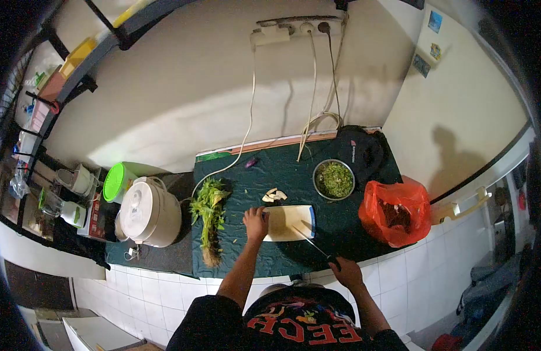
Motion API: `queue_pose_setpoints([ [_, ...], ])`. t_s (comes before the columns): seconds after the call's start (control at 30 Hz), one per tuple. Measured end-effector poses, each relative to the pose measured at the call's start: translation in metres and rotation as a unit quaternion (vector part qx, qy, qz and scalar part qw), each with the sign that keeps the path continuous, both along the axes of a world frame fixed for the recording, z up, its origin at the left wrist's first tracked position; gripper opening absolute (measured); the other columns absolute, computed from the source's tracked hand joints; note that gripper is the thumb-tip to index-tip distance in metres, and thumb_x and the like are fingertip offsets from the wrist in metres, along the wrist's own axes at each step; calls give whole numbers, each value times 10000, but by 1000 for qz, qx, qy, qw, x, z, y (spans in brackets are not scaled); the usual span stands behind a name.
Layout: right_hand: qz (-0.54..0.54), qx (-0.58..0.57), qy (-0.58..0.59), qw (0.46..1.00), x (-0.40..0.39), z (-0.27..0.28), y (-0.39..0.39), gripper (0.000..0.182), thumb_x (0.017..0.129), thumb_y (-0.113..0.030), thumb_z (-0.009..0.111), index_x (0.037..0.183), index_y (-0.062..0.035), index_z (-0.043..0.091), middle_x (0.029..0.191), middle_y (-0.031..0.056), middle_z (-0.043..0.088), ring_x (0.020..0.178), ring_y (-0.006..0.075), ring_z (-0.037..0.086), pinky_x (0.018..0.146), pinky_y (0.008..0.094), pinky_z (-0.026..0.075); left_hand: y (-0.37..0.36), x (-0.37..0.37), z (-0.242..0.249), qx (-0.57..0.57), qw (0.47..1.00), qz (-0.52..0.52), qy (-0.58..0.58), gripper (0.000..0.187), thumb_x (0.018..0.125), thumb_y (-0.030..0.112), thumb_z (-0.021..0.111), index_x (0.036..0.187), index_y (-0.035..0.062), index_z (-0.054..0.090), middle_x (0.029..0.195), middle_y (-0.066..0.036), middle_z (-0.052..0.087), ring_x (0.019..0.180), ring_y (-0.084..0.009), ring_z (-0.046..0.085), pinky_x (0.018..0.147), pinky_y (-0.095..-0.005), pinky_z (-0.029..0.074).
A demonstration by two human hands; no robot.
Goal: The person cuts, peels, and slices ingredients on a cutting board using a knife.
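My left hand rests at the left edge of the cutting board, its fingers bent; whether anything lies beneath them is too small to tell. My right hand is wrapped round the dark handle of a knife, whose blade reaches over the board's lower right part. Just behind the board lie a few pale cut pieces. A metal bowl of chopped greens stands behind and to the right. Left of my left hand lies a bunch of leafy greens with roots.
A small purple vegetable lies near the wall. At the right edge stands a red plastic bag, with a dark bag behind it. A white rice cooker and a green-lidded container are at the left. Cables hang down the wall.
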State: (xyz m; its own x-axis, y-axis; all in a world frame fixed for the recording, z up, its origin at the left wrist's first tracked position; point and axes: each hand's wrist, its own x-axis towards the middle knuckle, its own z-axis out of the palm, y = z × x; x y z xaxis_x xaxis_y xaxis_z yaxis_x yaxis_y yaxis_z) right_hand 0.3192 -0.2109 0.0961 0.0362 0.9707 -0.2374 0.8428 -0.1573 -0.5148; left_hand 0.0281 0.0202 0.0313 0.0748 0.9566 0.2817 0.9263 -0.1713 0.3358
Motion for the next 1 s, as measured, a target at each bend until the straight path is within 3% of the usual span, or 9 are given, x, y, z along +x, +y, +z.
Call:
queue_pose_setpoints([
  [0.1, -57, 30, -34, 997, 6, -10, -23, 393, 895, -384, 558, 1008, -12, 613, 849, 213, 655, 776, 377, 637, 688, 469, 493, 43, 18, 1, -65, 993, -94, 22, 378, 826, 221, 624, 1186, 109, 584, 1192, -89, 555, 1096, -304, 496, 901, -417, 418],
  [0.23, -88, -25, -36, 995, 12, -8, -41, 383, 906, -394, 540, 966, -22, 611, 792, 206, 653, 752, 383, 635, 665, 476, 495, 88, 42, -14, -116, 950, -289, 30, 385, 843, 206, 593, 1219, 125, 571, 1300, -73, 526, 1188, -296, 465, 961, -419, 406],
  [0.37, -103, -55, -34, 993, 20, -2, -51, 362, 906, -395, 545, 917, -38, 604, 753, 192, 648, 722, 376, 635, 637, 471, 494, 95, 57, -26, -10, 949, -307, 77, 344, 846, 211, 586, 1184, 146, 595, 1227, -69, 560, 1143, -292, 493, 942, -420, 417],
  [0.43, -90, -30, -29, 995, 24, 6, -50, 356, 904, -392, 550, 908, -40, 604, 739, 183, 645, 706, 373, 631, 626, 472, 490, 93, 58, -24, -103, 961, -248, 70, 298, 838, 227, 598, 1128, 164, 626, 1142, -72, 578, 1090, -288, 518, 917, -420, 428],
  [0.67, -90, 1, 1, 996, 39, 33, -38, 359, 899, -394, 562, 916, -38, 610, 735, 164, 650, 698, 371, 629, 623, 477, 485, 83, 49, -6, -82, 963, -233, 112, 264, 823, 232, 626, 1063, 128, 654, 1047, -101, 617, 1015, -294, 557, 881, -425, 450],
  [0.73, -87, 28, -57, 994, 46, 9, -37, 369, 893, -398, 568, 936, -34, 609, 771, 179, 657, 732, 385, 630, 645, 482, 486, 77, 48, -2, -167, 944, -119, -257, 243, 828, 248, 663, 999, 75, 677, 918, -123, 673, 905, -280, 625, 826, -406, 484],
  [0.77, -99, 14, -38, 994, 44, 8, -32, 384, 889, -402, 572, 956, -26, 610, 813, 194, 662, 767, 394, 630, 675, 484, 485, 47, 64, 45, -138, 905, -16, -402, 278, 827, 287, 699, 937, 31, 693, 788, -118, 695, 772, -237, 669, 734, -366, 511],
  [0.8, -98, 11, -32, 995, 41, 10, -27, 384, 889, -402, 572, 956, -26, 610, 813, 194, 662, 767, 394, 630, 675, 484, 485, 36, 60, 31, -157, 924, -1, -350, 304, 817, 309, 725, 941, 32, 704, 770, -81, 701, 725, -184, 673, 668, -308, 509],
  [1.0, -28, 0, 28, 999, 29, 29, -8, 421, 902, -445, 535, 983, -37, 602, 848, 214, 649, 786, 394, 624, 712, 503, 493, -22, 67, -21, -174, 922, 60, -340, 286, 792, 299, 747, 918, 45, 714, 792, -79, 710, 719, -189, 672, 700, -323, 508],
])
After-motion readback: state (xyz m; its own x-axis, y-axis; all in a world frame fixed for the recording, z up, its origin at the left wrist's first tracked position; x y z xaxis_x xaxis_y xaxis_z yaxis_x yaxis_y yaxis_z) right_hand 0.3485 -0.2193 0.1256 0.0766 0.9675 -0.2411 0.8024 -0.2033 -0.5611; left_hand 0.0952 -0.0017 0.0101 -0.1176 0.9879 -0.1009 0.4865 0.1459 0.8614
